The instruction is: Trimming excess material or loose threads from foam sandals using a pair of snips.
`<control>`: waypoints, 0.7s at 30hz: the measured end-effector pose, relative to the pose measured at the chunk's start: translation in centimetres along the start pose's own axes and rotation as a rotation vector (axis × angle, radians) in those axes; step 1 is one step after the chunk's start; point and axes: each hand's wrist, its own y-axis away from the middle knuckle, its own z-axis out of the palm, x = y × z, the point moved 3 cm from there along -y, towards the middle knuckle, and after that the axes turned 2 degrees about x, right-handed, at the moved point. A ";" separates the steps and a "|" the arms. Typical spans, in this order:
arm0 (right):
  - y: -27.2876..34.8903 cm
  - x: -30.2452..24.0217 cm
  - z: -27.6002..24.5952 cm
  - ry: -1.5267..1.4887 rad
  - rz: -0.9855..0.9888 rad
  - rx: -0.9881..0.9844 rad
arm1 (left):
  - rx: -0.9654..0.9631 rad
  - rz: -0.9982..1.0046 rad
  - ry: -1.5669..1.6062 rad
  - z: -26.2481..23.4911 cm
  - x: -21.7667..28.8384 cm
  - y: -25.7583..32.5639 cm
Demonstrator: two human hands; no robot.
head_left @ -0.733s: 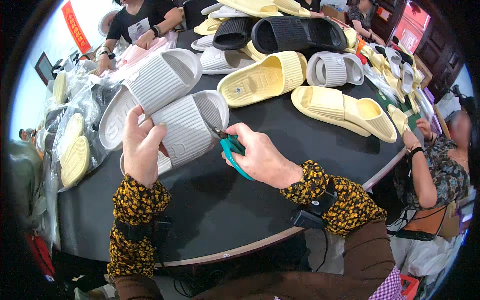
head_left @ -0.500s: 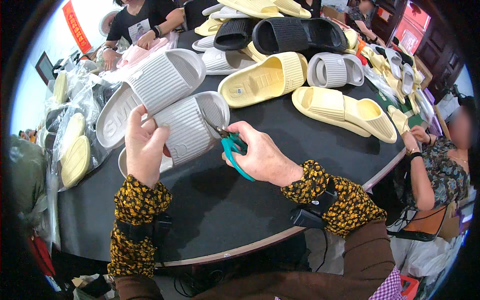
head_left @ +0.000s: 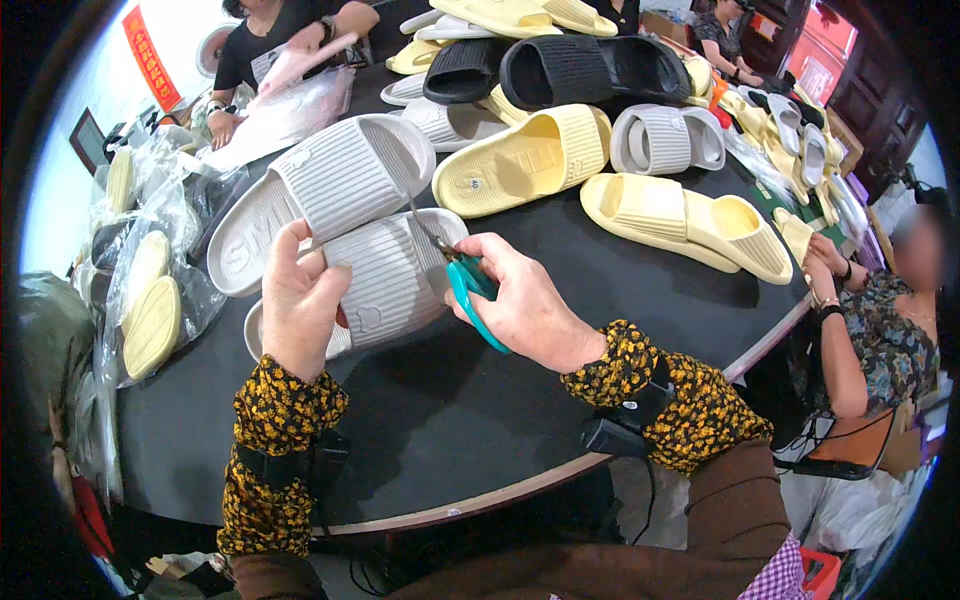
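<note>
Black table, scissors over grey slippers!

Just off centre at ten o'clock, the grey slippers lie close, one above the other. Left hand grips them, thumb on the lower strap. At centre, right hand closes round the teal scissor handles, blades pointing toward eleven. Yellow slippers sit at two; a co-worker is up at eleven.
</note>
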 end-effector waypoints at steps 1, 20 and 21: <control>-0.1 0.0 -0.1 0.028 0.025 0.007 | -0.003 -0.014 0.001 0.0 0.0 0.0; -0.3 -0.1 -0.8 0.116 -0.024 0.074 | -0.099 -0.038 -0.026 0.9 0.4 0.9; -0.3 -0.2 -0.9 0.116 -0.024 0.074 | -0.108 -0.047 -0.041 0.9 0.5 1.0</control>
